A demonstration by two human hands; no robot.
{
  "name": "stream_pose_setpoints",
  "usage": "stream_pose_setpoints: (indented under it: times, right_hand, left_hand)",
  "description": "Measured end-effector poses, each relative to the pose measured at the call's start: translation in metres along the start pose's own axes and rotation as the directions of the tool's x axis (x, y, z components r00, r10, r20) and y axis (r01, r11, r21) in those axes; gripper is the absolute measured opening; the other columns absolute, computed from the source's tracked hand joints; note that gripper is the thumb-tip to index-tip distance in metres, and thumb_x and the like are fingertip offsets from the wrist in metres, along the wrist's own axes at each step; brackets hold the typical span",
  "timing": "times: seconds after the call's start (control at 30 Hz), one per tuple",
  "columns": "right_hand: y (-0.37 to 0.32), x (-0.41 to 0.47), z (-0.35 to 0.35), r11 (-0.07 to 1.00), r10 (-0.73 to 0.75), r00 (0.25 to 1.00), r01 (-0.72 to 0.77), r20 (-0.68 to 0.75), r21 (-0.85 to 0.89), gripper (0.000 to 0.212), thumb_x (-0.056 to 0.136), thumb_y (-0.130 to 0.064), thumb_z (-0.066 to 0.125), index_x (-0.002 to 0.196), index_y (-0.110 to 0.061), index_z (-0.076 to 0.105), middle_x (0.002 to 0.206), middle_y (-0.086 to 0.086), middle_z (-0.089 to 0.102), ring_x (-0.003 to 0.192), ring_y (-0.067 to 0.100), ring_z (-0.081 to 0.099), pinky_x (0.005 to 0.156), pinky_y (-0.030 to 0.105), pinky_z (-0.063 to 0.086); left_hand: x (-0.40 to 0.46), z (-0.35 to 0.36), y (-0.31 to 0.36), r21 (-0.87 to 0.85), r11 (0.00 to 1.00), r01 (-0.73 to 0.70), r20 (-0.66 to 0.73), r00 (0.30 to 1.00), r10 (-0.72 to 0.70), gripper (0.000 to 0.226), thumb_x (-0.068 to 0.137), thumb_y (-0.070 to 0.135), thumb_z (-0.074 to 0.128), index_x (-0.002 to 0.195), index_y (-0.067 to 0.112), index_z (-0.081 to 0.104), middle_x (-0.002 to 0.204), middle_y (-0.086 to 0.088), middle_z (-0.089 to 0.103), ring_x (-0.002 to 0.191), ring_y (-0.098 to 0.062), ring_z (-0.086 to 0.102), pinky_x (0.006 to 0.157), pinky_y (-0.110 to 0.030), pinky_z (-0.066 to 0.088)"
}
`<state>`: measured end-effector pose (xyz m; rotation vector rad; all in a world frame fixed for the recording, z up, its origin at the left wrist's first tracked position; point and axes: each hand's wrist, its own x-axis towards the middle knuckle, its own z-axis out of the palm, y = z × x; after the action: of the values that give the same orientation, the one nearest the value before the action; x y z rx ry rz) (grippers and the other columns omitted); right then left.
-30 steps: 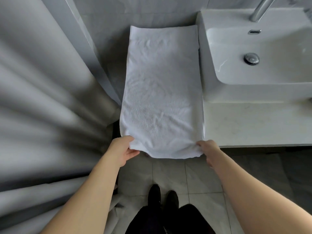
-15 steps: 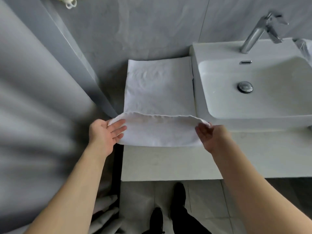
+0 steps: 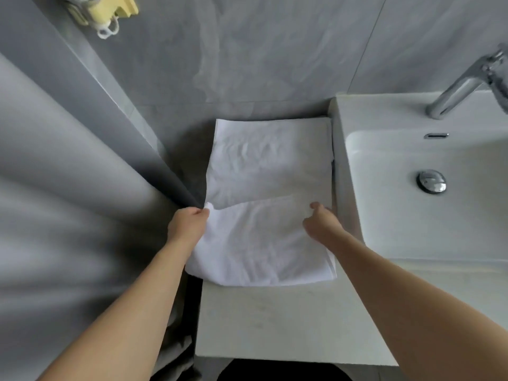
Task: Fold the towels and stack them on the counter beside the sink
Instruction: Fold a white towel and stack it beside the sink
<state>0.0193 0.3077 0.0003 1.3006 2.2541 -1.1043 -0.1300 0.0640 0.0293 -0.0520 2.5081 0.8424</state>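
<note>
Towel (image 3: 264, 171) lies on the table (image 3: 275, 320) just left of the sink (image 3: 428, 215), its near part folded over. Left hand (image 3: 187, 226) pinches the fold's left corner; right hand (image 3: 321, 224) grips its right edge. Curtain (image 3: 68, 215) crowds the towel's left; faucet (image 3: 464, 86) behind the sink

both hands (image 3: 189, 225) on a half-folded white towel (image 3: 264, 204) beside the sink (image 3: 412, 204)

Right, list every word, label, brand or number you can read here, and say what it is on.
None: no readable text shows in this view.
The yellow holder on the wall: no lettering visible.
The faucet, the drain plug and the towel: no markings visible.
</note>
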Motion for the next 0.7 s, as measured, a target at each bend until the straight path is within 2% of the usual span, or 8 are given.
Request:
stream_pose_setpoints:
  times: [0.07, 0.13, 0.2, 0.33, 0.4, 0.5, 0.6, 0.7]
  right_hand:
    - [-0.003, 0.016, 0.013, 0.998, 0.064, 0.998, -0.065, 0.018, 0.024, 0.053, 0.090, -0.018, 0.052, 0.141, -0.008, 0.038, 0.137, 0.019, 0.046, 0.120, 0.035, 0.051, 0.089, 0.028, 0.039]
    - [-0.010, 0.031, 0.020, 0.986, 0.162, 0.986, -0.160, -0.050, 0.044, 0.046, 0.089, -0.027, 0.054, 0.129, -0.007, 0.043, 0.130, 0.019, 0.047, 0.115, 0.037, 0.049, 0.089, 0.033, 0.040]
    - [-0.017, 0.045, 0.023, 0.977, 0.212, 0.968, -0.214, -0.135, -0.001, 0.045, 0.088, -0.033, 0.052, 0.123, -0.007, 0.044, 0.125, 0.019, 0.047, 0.113, 0.037, 0.048, 0.089, 0.035, 0.039]
    - [-0.031, 0.063, 0.023, 0.974, 0.181, 0.981, -0.189, -0.073, -0.123, 0.022, 0.092, -0.019, 0.048, 0.105, -0.005, 0.057, 0.115, 0.020, 0.060, 0.099, 0.036, 0.056, 0.083, 0.033, 0.044]
    - [-0.035, 0.064, 0.017, 0.965, 0.103, 0.992, -0.116, -0.068, -0.237, 0.015, 0.088, -0.013, 0.047, 0.098, -0.006, 0.055, 0.114, 0.021, 0.057, 0.096, 0.036, 0.053, 0.081, 0.032, 0.043]
    - [-0.044, 0.067, -0.014, 0.934, -0.101, 0.981, 0.036, -0.167, -0.354, 0.019, 0.085, -0.012, 0.044, 0.101, -0.007, 0.053, 0.115, 0.020, 0.058, 0.108, 0.038, 0.053, 0.084, 0.036, 0.041]
    - [-0.060, 0.078, -0.064, 0.861, -0.303, 0.872, 0.077, -0.385, -0.502, 0.007, 0.088, -0.012, 0.045, 0.094, -0.010, 0.047, 0.096, 0.022, 0.066, 0.092, 0.039, 0.060, 0.073, 0.037, 0.032]
    - [-0.080, 0.101, -0.109, 0.728, -0.463, 0.771, 0.049, -0.438, -0.684, 0.026, 0.091, -0.013, 0.047, 0.116, -0.006, 0.047, 0.090, 0.023, 0.067, 0.089, 0.037, 0.061, 0.079, 0.039, 0.032]
  left_hand:
    - [0.017, 0.004, -0.001, 0.036, 0.999, -0.031, 0.014, 0.999, 0.031, 0.046, 0.096, 0.048, 0.050, 0.080, 0.006, 0.063, 0.083, -0.007, 0.062, 0.083, -0.029, 0.057, 0.078, -0.039, 0.048]
    - [0.029, 0.008, -0.003, 0.037, 0.998, -0.047, 0.025, 0.999, 0.046, 0.044, 0.096, 0.044, 0.050, 0.072, 0.007, 0.050, 0.071, -0.005, 0.053, 0.070, -0.025, 0.051, 0.065, -0.036, 0.040]
    - [0.036, 0.011, -0.005, 0.028, 0.998, -0.057, 0.033, 0.998, 0.056, 0.040, 0.097, 0.041, 0.049, 0.072, 0.011, 0.045, 0.066, -0.004, 0.044, 0.062, -0.020, 0.042, 0.061, -0.034, 0.034]
    - [0.038, 0.012, 0.000, -0.051, 0.992, -0.119, 0.045, 0.992, 0.121, 0.043, 0.097, 0.041, 0.049, 0.076, 0.003, 0.046, 0.065, -0.002, 0.043, 0.058, -0.014, 0.039, 0.056, -0.029, 0.030]
    - [0.041, 0.008, 0.007, -0.136, 0.975, -0.176, 0.007, 0.984, 0.178, 0.038, 0.095, 0.039, 0.049, 0.079, 0.005, 0.050, 0.065, 0.001, 0.045, 0.059, -0.012, 0.040, 0.056, -0.030, 0.032]
    - [0.052, -0.003, 0.021, -0.304, 0.923, -0.235, -0.042, 0.971, 0.234, 0.022, 0.093, 0.035, 0.051, 0.081, 0.019, 0.058, 0.072, 0.003, 0.054, 0.062, -0.006, 0.046, 0.061, -0.030, 0.038]
    - [0.073, -0.016, 0.040, -0.489, 0.843, -0.225, -0.123, 0.974, 0.188, 0.021, 0.091, 0.031, 0.053, 0.075, 0.019, 0.056, 0.064, 0.005, 0.048, 0.058, -0.007, 0.042, 0.055, -0.029, 0.035]
    - [0.106, -0.019, 0.070, -0.509, 0.826, -0.241, -0.128, 0.970, 0.205, 0.024, 0.091, 0.030, 0.053, 0.077, 0.011, 0.054, 0.068, -0.001, 0.046, 0.063, -0.014, 0.040, 0.057, -0.030, 0.033]
